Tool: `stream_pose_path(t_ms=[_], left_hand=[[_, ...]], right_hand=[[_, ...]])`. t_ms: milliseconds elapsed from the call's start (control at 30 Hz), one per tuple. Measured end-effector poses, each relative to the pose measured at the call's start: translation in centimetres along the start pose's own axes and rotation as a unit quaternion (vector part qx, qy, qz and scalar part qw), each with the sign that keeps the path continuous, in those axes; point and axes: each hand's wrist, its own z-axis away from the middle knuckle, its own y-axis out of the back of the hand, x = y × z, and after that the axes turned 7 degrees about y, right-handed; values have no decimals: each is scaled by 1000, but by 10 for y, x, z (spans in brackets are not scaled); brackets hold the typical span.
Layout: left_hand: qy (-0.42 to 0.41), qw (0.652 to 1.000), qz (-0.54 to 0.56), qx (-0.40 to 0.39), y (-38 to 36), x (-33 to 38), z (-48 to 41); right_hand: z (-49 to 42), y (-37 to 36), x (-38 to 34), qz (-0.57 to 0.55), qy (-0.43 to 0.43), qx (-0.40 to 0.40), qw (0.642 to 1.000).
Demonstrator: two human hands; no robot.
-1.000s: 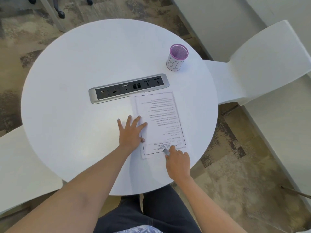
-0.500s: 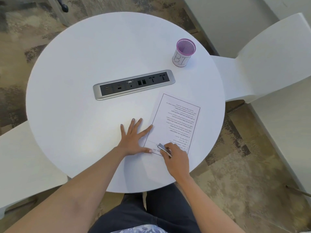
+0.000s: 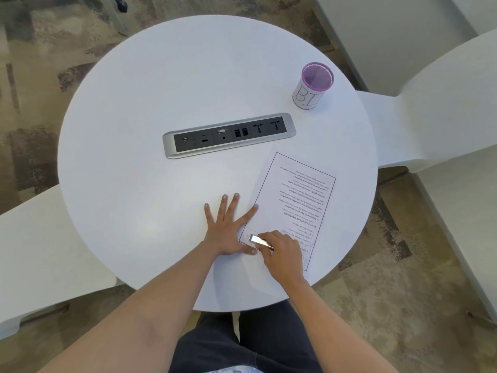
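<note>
A printed sheet of paper (image 3: 297, 200) lies tilted on the round white table (image 3: 150, 109), its text upside down to me. My left hand (image 3: 228, 230) lies flat with fingers spread, its index fingertip and thumb touching the sheet's left edge. My right hand (image 3: 282, 251) rests on the sheet's near corner and grips a small silver metal tool (image 3: 259, 240) whose flat end points left over the paper.
A power and data socket strip (image 3: 228, 134) is set into the table's middle. A purple mesh cup (image 3: 313, 86) with a white label stands at the far right. White chairs stand at the right (image 3: 430, 103) and left (image 3: 32, 254).
The sheet has turned clockwise, its far end swinging right, away from the socket strip. My right hand with the metal tool stayed on its near corner. My left hand now touches only the sheet's edge.
</note>
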Motion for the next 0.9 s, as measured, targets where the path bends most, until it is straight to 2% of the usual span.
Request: stream_pose_path(t_ms=[300,500,700,900], left_hand=[[8,1000,-20,-2,2,2,0],[17,1000,-23,-8,3,4,0],[32,999,-32,-17,1,8,-1],[31,999,-23,-16,1,7,-2]], right_hand=[[-4,-6,-4,-48,17,-4,999],[-2,-6,-7,-41,21,-6,999],[-3,-6,-8,0,70,10,998],[-9,-11,-7,-65,9,2,998]])
